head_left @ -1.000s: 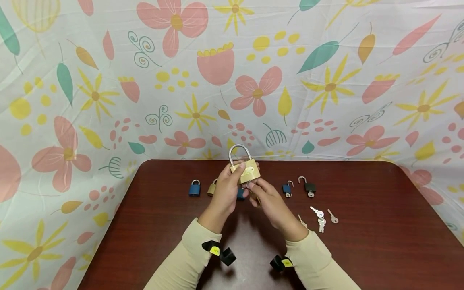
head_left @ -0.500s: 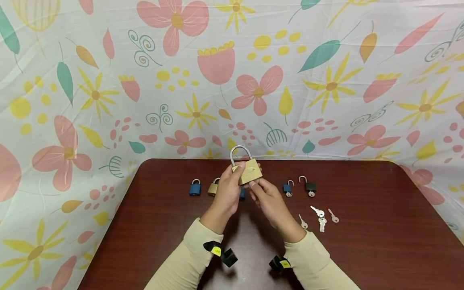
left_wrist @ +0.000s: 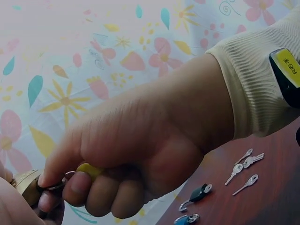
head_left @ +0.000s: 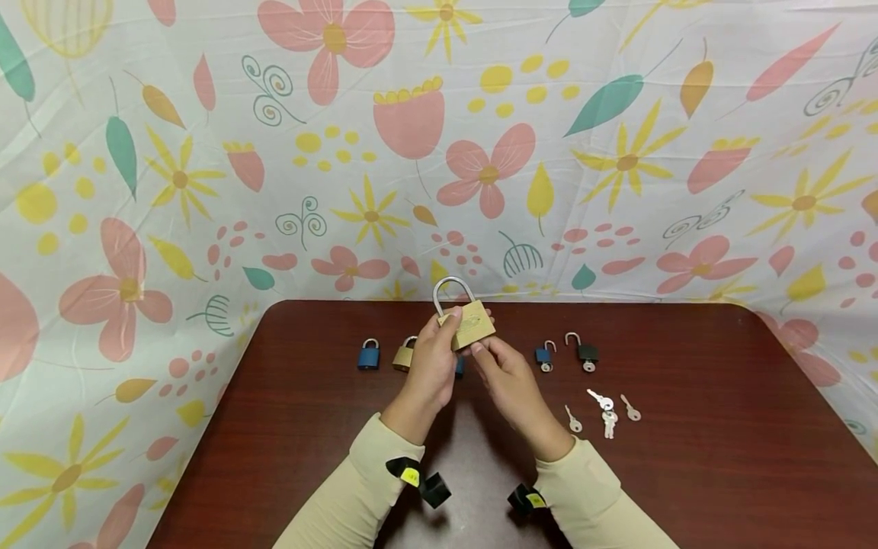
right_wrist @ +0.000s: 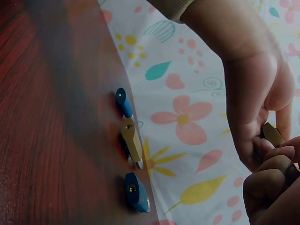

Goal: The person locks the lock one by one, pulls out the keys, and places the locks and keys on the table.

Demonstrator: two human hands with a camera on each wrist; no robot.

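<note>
My left hand (head_left: pixel 430 366) grips a large brass padlock (head_left: pixel 473 324) above the table, thumb across its front. The silver shackle (head_left: pixel 453 282) points up, and both its legs meet the body. Below the padlock, my right hand (head_left: pixel 511 385) has its thumb and forefinger at the bottom edge. In the left wrist view these fingers pinch a dark-headed key (left_wrist: pixel 56 186) at the padlock. A ring (left_wrist: pixel 70 174) joins it, and a yellow piece (left_wrist: pixel 90 169) shows above the curled fingers. How far the key sits in the lock is hidden.
A blue padlock (head_left: pixel 368 357), a small brass padlock (head_left: pixel 403 357) and a partly hidden blue one (head_left: pixel 459 367) stand behind the hands. To the right, a blue padlock (head_left: pixel 543 356) and a black padlock (head_left: pixel 588 354) have raised shackles. Several loose keys (head_left: pixel 575 421) lie nearer. Patterned cloth (head_left: pixel 617 229) hangs behind.
The padlock has tilted slightly in my left hand. My right fingers have turned beneath it, and the hanging bits seen there before are out of the head view. My right wrist has shifted slightly left.
</note>
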